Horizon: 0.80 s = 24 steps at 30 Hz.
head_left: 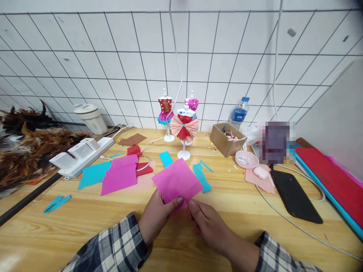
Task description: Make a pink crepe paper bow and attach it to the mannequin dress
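A square pink sheet, thin like crepe paper or cloth, is held tilted above the front of the table. My left hand grips its lower left part, thumb on top and fingers underneath. At the sheet's lower right edge my right hand is closed in a pinch. A tiny thin dark thing shows by its fingertips, too small to name. Behind the sheet lie turquoise pieces. Beyond them stands a small white dress form wearing a red dress with a peach pleated bow, with two more dressed forms behind it.
Pink sheets, turquoise scraps and a white power strip lie left, near brown feathers and a cup. Right are a cardboard box, a pink dish, a bottle, a black phone and cables.
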Tool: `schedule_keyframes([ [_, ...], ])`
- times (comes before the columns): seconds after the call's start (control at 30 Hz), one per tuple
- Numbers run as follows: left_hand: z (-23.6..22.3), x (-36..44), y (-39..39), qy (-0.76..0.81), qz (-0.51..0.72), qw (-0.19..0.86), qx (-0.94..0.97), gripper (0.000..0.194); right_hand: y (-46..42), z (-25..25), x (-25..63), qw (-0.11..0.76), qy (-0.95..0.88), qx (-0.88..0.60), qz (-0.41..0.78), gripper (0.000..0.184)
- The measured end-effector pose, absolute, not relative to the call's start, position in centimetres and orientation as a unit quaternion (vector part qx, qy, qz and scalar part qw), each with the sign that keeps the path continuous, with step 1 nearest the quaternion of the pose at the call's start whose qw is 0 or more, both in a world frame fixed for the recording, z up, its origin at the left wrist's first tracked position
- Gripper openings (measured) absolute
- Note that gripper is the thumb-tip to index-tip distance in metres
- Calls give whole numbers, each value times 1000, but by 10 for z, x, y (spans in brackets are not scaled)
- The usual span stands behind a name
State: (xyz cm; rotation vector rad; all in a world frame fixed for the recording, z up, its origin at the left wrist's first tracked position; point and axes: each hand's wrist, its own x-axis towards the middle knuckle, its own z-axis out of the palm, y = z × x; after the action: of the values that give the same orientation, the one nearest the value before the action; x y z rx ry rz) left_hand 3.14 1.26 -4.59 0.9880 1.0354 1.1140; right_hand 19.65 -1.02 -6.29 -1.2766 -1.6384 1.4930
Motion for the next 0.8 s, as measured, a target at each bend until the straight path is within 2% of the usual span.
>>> schedule_keyframes([
  [0.6, -45, 31, 9, 422, 496, 628, 426, 49, -13, -58, 194, 310, -634, -491, 511, 50],
  [0.8, -51, 27, 12, 450, 512, 605, 411, 37, -12, -55, 196, 300, -631, -492, 519, 53],
])
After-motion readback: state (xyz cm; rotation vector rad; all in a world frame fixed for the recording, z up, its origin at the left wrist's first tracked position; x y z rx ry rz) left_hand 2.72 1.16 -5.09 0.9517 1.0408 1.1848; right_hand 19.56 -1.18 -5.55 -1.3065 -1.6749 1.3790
